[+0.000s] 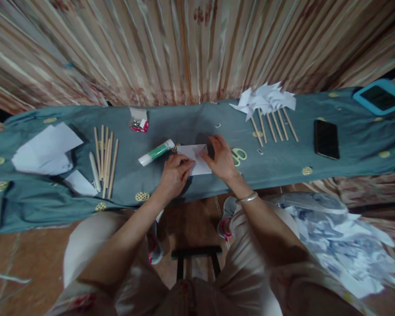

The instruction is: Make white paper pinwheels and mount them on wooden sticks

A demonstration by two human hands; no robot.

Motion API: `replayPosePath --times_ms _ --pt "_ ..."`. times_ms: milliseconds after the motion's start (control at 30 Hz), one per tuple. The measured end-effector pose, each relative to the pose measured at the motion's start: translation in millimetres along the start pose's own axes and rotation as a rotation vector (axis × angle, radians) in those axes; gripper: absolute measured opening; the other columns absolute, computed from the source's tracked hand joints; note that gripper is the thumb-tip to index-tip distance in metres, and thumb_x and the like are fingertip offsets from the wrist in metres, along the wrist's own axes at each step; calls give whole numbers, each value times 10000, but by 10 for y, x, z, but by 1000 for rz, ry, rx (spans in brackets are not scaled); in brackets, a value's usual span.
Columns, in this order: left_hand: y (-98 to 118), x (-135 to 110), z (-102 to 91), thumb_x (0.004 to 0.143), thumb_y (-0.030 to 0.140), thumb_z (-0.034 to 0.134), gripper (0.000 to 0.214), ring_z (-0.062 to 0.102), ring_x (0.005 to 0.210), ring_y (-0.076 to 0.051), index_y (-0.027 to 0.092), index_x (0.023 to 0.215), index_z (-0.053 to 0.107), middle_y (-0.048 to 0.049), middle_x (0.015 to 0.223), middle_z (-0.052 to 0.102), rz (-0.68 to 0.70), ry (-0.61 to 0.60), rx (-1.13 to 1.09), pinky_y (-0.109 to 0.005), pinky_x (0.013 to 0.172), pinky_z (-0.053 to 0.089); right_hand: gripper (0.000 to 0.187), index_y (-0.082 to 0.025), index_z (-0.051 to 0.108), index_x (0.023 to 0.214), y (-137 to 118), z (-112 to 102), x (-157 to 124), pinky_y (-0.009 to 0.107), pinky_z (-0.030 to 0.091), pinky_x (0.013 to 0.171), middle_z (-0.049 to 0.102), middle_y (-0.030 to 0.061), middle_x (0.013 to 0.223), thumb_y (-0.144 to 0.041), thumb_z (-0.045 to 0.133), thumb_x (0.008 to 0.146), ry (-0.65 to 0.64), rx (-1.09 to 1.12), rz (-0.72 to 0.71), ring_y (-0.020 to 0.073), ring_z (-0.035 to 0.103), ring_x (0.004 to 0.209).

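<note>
A small white square of paper [199,166] lies in front of me, and a fold or crease shows near its upper right corner. My left hand [175,174] has its fingers closed on the paper's left side, with the thumb lying over it. At the right side my right hand [222,159] grips the paper's edge, its thumb on the surface and the index finger curved near the corner. A green and white glue stick [156,152] lies just beyond my left hand. Yellow-green scissors [239,156] sit beside my right hand, their blades hidden.
White paper pinwheels on sticks [266,101] lie at the back right, near a phone [326,139] and a blue-framed tablet [382,97]. Leftward are loose wooden sticks [107,162], a small box of pins [139,120] and stacked paper [46,151]. A plastic bag [342,241] stands right.
</note>
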State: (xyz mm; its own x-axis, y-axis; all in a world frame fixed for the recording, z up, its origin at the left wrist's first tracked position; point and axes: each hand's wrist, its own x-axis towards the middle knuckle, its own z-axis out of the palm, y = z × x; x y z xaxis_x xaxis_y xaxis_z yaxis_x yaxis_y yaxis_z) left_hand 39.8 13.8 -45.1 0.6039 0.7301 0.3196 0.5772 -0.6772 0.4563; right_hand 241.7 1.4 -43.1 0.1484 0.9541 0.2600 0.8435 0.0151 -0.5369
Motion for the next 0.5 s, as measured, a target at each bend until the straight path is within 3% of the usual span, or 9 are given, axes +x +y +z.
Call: replayPosePath --times_ms 267,500 --pt "-37 -18 14 952 202 470 310 508 1023 -268 167 1172 686 -130 1099 611 56 -36 66 -409 866 443 592 -70 491 1378 -127 119 49 578 352 1093 433 249 1489 -367 569 872 -60 -70 42 400 402 1370" --pt "-22 -25 -64 969 200 445 287 516 979 -257 140 1071 706 -143 1084 627 143 -44 78 -399 849 477 599 -79 472 1392 -112 119 33 579 345 1094 418 241 1500 -388 546 884 -87 -96 45 392 390 1375"
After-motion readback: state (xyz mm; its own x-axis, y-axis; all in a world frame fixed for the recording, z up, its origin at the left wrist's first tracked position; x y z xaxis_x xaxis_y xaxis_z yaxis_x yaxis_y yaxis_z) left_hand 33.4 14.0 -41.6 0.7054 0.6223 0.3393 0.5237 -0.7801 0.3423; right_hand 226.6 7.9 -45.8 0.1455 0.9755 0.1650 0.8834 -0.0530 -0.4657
